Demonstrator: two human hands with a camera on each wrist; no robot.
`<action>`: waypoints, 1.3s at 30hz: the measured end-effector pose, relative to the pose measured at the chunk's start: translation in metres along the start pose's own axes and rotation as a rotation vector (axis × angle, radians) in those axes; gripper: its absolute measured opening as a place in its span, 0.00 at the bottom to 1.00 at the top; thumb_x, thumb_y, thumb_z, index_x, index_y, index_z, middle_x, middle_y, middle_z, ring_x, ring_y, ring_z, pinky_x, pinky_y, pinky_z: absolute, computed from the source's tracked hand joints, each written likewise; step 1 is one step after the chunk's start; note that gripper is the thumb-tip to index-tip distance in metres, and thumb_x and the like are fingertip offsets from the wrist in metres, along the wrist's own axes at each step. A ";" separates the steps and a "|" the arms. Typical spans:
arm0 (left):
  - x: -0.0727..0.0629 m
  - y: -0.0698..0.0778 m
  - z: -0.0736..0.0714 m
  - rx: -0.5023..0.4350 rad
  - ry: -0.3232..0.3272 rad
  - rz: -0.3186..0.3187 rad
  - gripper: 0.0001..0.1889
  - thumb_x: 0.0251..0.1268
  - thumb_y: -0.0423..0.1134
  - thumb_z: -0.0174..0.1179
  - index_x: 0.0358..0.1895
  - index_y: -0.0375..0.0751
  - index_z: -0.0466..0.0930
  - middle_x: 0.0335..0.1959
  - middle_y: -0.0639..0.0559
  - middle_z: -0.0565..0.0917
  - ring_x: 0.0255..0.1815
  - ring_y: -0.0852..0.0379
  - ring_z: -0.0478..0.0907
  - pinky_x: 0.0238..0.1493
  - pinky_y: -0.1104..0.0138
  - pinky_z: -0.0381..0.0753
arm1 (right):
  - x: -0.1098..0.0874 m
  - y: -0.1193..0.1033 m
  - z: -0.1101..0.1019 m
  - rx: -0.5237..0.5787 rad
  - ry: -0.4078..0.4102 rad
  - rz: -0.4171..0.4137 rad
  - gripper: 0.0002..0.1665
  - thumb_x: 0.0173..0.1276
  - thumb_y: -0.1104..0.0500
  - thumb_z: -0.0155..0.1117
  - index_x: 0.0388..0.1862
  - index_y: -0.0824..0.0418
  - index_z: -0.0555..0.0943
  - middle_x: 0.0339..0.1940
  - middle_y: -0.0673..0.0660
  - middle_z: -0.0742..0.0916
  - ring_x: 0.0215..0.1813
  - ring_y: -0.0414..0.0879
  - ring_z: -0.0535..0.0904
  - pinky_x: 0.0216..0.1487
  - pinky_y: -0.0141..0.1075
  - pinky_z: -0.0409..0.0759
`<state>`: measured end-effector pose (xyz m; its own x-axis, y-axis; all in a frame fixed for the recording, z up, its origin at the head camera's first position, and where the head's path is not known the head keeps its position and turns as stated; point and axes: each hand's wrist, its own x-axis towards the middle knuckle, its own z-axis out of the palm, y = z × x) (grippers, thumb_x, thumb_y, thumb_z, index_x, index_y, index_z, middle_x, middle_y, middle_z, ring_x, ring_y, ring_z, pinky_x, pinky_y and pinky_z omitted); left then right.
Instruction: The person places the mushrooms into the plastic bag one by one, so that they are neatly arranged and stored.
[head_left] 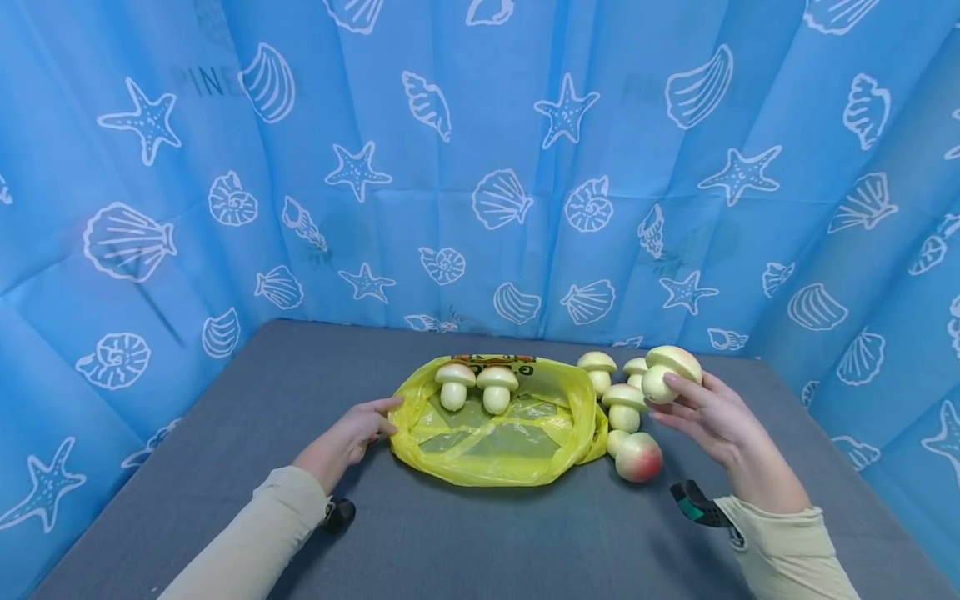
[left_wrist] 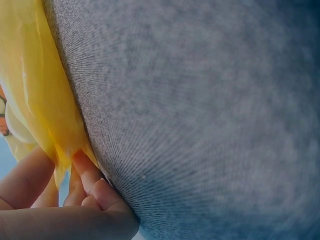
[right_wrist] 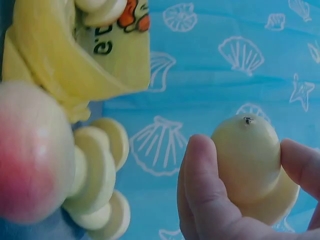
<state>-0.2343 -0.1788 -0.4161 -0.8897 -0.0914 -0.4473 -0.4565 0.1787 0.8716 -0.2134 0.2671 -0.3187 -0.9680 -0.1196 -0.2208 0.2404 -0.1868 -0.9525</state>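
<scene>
A yellow plastic bag (head_left: 487,477) lies on the table with its mouth spread wide. Two pale mushrooms (head_left: 498,390) stand inside it, near the far wall. My left hand (head_left: 348,437) pinches the bag's left edge between thumb and fingers; the left wrist view shows the gathered plastic (left_wrist: 62,130) there. Raised above the table on the right, my right hand (head_left: 723,421) grips another mushroom (head_left: 675,363). Its rounded stem (right_wrist: 247,155) faces the right wrist camera, with fingers and thumb on opposite sides.
Several more mushrooms (head_left: 625,406) sit close together beyond the bag's right side. The nearest one lies tipped, its cap (head_left: 639,457) blushed red. A blue curtain (head_left: 480,167) with white shells and starfish hangs behind the grey table (head_left: 495,542).
</scene>
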 end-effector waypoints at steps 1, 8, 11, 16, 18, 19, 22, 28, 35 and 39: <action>0.000 0.000 0.000 -0.002 -0.002 0.001 0.31 0.65 0.21 0.52 0.71 0.44 0.67 0.77 0.40 0.53 0.68 0.45 0.58 0.29 0.64 0.52 | 0.000 0.000 0.003 0.001 -0.003 -0.004 0.19 0.74 0.57 0.56 0.58 0.55 0.61 0.36 0.50 0.83 0.39 0.44 0.84 0.43 0.38 0.83; -0.002 0.001 0.000 0.007 -0.008 0.017 0.31 0.64 0.20 0.51 0.72 0.42 0.66 0.77 0.38 0.53 0.75 0.39 0.49 0.51 0.58 0.63 | -0.001 0.002 0.020 -0.027 -0.007 -0.016 0.23 0.75 0.57 0.55 0.62 0.58 0.59 0.37 0.49 0.83 0.38 0.43 0.83 0.43 0.38 0.82; -0.002 0.001 0.000 0.009 -0.009 0.021 0.31 0.64 0.21 0.51 0.72 0.42 0.66 0.77 0.37 0.52 0.75 0.39 0.48 0.55 0.57 0.60 | -0.001 0.005 0.026 -0.035 -0.011 -0.020 0.24 0.75 0.58 0.55 0.63 0.60 0.58 0.37 0.49 0.83 0.38 0.43 0.83 0.43 0.38 0.82; -0.002 0.001 0.001 -0.002 -0.007 0.025 0.31 0.64 0.21 0.52 0.71 0.41 0.66 0.76 0.38 0.53 0.76 0.40 0.48 0.62 0.54 0.59 | -0.001 0.009 0.037 -0.055 -0.018 -0.011 0.29 0.75 0.58 0.54 0.67 0.63 0.54 0.38 0.50 0.82 0.38 0.43 0.83 0.43 0.37 0.82; -0.001 0.001 0.001 -0.008 -0.004 0.026 0.31 0.64 0.20 0.52 0.71 0.41 0.66 0.76 0.38 0.53 0.76 0.40 0.48 0.68 0.51 0.55 | -0.001 0.010 0.042 -0.059 -0.026 -0.001 0.32 0.75 0.58 0.54 0.70 0.64 0.52 0.39 0.50 0.81 0.38 0.43 0.82 0.43 0.37 0.82; -0.001 0.001 0.001 -0.013 -0.001 0.026 0.31 0.63 0.20 0.52 0.71 0.41 0.67 0.76 0.38 0.53 0.76 0.40 0.48 0.69 0.49 0.53 | -0.001 0.011 0.044 -0.061 -0.030 0.003 0.34 0.75 0.57 0.54 0.71 0.64 0.50 0.40 0.51 0.80 0.38 0.43 0.82 0.43 0.37 0.82; -0.001 0.001 0.001 -0.013 0.004 0.026 0.31 0.63 0.20 0.52 0.71 0.40 0.67 0.76 0.37 0.54 0.75 0.40 0.49 0.70 0.47 0.51 | -0.001 0.013 0.050 -0.063 -0.035 0.015 0.39 0.75 0.57 0.55 0.74 0.64 0.46 0.41 0.52 0.79 0.38 0.44 0.82 0.42 0.37 0.82; -0.002 0.001 0.001 -0.007 -0.008 0.021 0.32 0.63 0.20 0.51 0.71 0.41 0.66 0.76 0.37 0.53 0.75 0.40 0.49 0.68 0.49 0.55 | -0.001 0.017 0.060 -0.099 -0.031 0.005 0.43 0.75 0.57 0.55 0.76 0.66 0.42 0.41 0.54 0.79 0.38 0.44 0.82 0.43 0.38 0.82; -0.003 0.001 -0.002 -0.005 -0.028 0.017 0.31 0.65 0.21 0.51 0.72 0.42 0.65 0.76 0.37 0.52 0.70 0.43 0.56 0.41 0.60 0.58 | 0.000 0.021 0.073 -0.169 -0.042 -0.003 0.44 0.75 0.58 0.54 0.75 0.71 0.40 0.38 0.53 0.82 0.37 0.42 0.83 0.43 0.38 0.82; -0.003 0.001 -0.002 -0.008 -0.031 0.016 0.31 0.65 0.21 0.51 0.72 0.42 0.65 0.77 0.37 0.52 0.71 0.42 0.55 0.45 0.58 0.65 | 0.002 0.025 0.080 -0.174 -0.040 0.005 0.45 0.75 0.58 0.54 0.75 0.73 0.39 0.38 0.54 0.82 0.35 0.42 0.82 0.42 0.38 0.82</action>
<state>-0.2318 -0.1799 -0.4137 -0.8967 -0.0577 -0.4389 -0.4420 0.1725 0.8803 -0.2033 0.1841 -0.3258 -0.9623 -0.1592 -0.2207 0.2259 -0.0151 -0.9740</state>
